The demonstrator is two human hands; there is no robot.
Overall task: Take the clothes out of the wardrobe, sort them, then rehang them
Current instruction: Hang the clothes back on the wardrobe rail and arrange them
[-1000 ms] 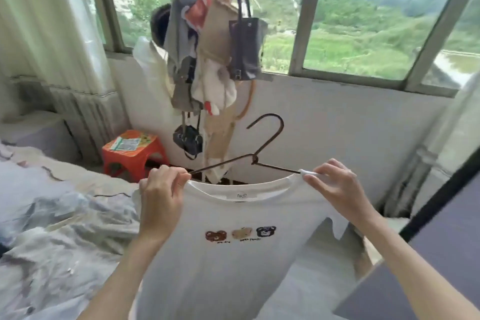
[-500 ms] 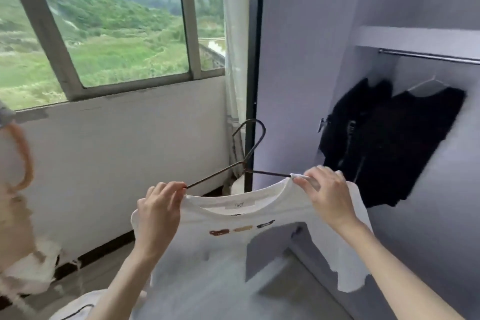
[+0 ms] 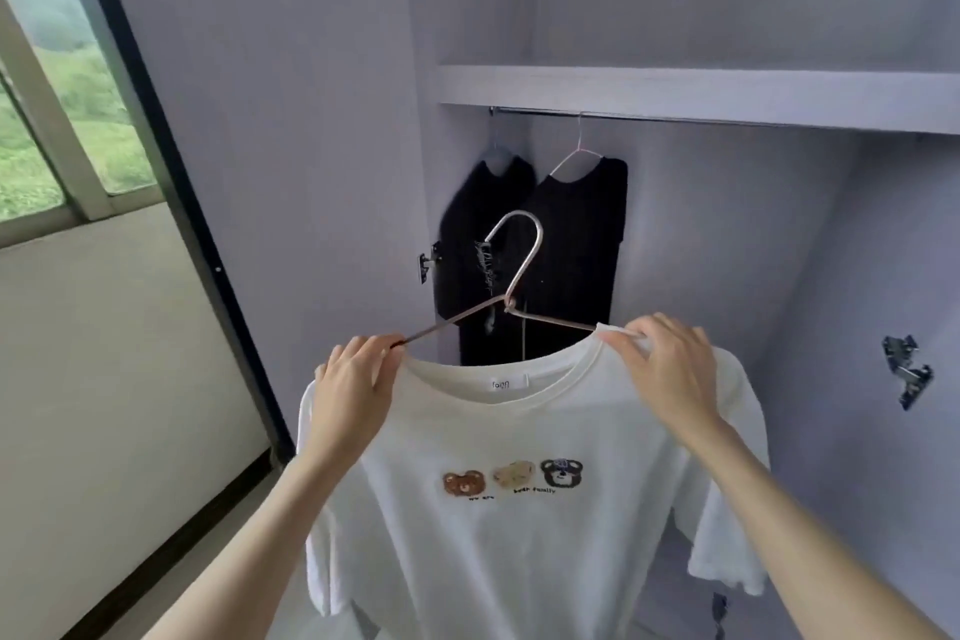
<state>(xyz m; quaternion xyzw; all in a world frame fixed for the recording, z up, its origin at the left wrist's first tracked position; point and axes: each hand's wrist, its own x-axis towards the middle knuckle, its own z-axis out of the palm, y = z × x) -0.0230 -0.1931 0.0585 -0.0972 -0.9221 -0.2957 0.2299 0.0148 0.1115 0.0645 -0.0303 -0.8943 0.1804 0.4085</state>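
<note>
A: What's off to the left?
B: A window (image 3: 57,120) with a pale frame, green hillside (image 3: 31,10) behind the glass, and a plain wall (image 3: 104,353) under the sill.
A: And lower down?
B: A dark skirting strip (image 3: 171,541) runs along the foot of that wall

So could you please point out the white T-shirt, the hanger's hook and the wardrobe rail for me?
white T-shirt (image 3: 524,551): head view, on the chest below the bear print.
hanger's hook (image 3: 530,244): head view, on the curved metal.
wardrobe rail (image 3: 675,118): head view, on the bare bar under the shelf.
</note>
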